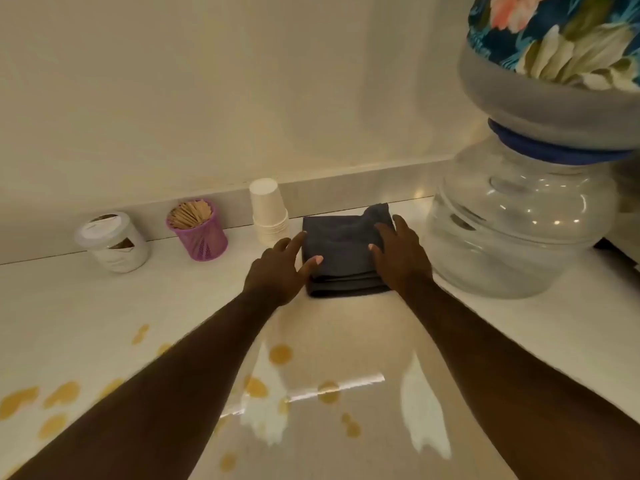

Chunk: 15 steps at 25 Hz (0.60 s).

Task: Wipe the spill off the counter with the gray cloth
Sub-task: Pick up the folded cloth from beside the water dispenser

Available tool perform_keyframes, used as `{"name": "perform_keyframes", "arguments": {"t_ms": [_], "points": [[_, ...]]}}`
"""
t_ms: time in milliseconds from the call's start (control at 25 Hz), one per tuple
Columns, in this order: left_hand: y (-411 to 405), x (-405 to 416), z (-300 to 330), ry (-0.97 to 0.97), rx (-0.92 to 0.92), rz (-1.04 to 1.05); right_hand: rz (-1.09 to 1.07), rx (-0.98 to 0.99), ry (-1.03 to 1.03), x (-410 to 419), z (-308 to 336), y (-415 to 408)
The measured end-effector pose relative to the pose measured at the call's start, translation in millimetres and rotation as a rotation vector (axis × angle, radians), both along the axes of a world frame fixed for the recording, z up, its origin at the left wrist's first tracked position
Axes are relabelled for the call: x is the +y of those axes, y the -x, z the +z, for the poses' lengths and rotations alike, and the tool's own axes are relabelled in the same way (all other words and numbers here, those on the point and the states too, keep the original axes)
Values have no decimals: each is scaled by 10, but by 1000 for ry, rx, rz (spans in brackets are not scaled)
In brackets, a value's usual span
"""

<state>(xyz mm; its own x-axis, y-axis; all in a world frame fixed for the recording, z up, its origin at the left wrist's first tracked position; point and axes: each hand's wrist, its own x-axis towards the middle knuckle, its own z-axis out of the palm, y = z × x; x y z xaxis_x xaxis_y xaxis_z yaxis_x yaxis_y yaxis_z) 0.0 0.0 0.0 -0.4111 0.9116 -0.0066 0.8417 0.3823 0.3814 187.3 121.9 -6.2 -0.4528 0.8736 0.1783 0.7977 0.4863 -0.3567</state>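
A folded dark gray cloth (341, 251) lies flat on the white counter (502, 327) near the back wall. My left hand (277, 271) rests at its left edge, fingers spread, thumb on top of the cloth. My right hand (398, 258) lies on the cloth's right side, fingers spread over it. Neither hand has lifted the cloth. The spill (280, 354) is a scatter of yellow-orange drops and puddles on the near counter, from the left edge to below my arms.
A large clear water jug (512, 220) with a floral cover (554, 39) on top stands at the right. Along the back wall stand a stack of white paper cups (268, 213), a purple mesh holder of wooden sticks (197, 226) and a white lidded jar (112, 242).
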Motion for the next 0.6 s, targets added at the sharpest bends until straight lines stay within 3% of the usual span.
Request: {"name": "perform_keyframes", "arguments": {"t_ms": [160, 320, 600], "points": [[11, 331, -85, 85, -111, 39, -48, -48, 165, 234, -22, 67], [42, 538, -80, 166, -143, -34, 46, -144, 284, 365, -40, 98], [74, 670, -55, 202, -241, -26, 81, -26, 320, 453, -26, 161]]}}
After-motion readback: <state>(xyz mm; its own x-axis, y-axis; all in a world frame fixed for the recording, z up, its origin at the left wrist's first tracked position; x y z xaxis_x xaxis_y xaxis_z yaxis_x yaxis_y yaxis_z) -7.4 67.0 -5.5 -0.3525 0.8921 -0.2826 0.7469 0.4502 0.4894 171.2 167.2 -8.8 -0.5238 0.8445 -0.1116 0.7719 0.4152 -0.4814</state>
